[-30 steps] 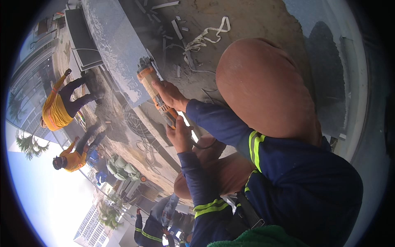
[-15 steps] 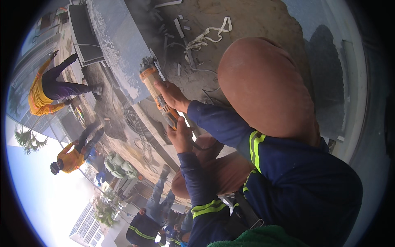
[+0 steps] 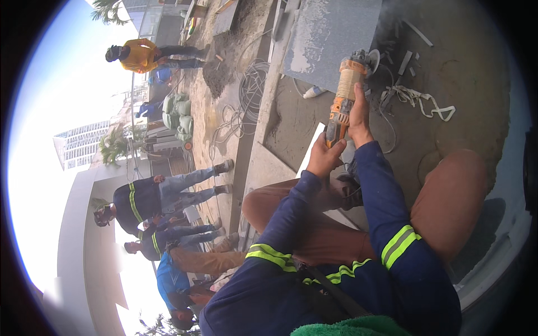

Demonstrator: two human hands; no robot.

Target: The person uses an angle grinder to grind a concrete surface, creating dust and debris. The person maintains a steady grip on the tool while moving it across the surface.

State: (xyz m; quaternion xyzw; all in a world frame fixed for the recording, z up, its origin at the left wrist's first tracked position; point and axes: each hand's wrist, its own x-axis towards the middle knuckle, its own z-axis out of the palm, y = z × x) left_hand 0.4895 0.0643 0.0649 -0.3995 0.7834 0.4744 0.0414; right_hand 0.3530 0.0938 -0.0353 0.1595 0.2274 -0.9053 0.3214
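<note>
Both my hands are closed around an orange and black angle grinder (image 3: 340,109) with tape wrapped on its body. My left hand (image 3: 325,157) grips the rear end. Further forward, my right hand (image 3: 360,119) holds the side of the body. The round cutting disc (image 3: 372,63) shows at the front, just beside the edge of a grey slab (image 3: 356,28) smeared with pale dust. Whether the disc touches the slab I cannot tell. Haze hangs along that edge.
Cut strips (image 3: 404,63) and a tangled white strap (image 3: 420,99) lie on the dusty ground to the right. A plastic bottle (image 3: 314,92) lies by the slab. Coiled cable (image 3: 253,84) is to the left. Several people stand around, one in a yellow shirt (image 3: 140,56).
My view has swung left, so the slab, grinder and hands appear further right. The grinder has turned, and its disc now shows its round face. Both hands still hold it.
</note>
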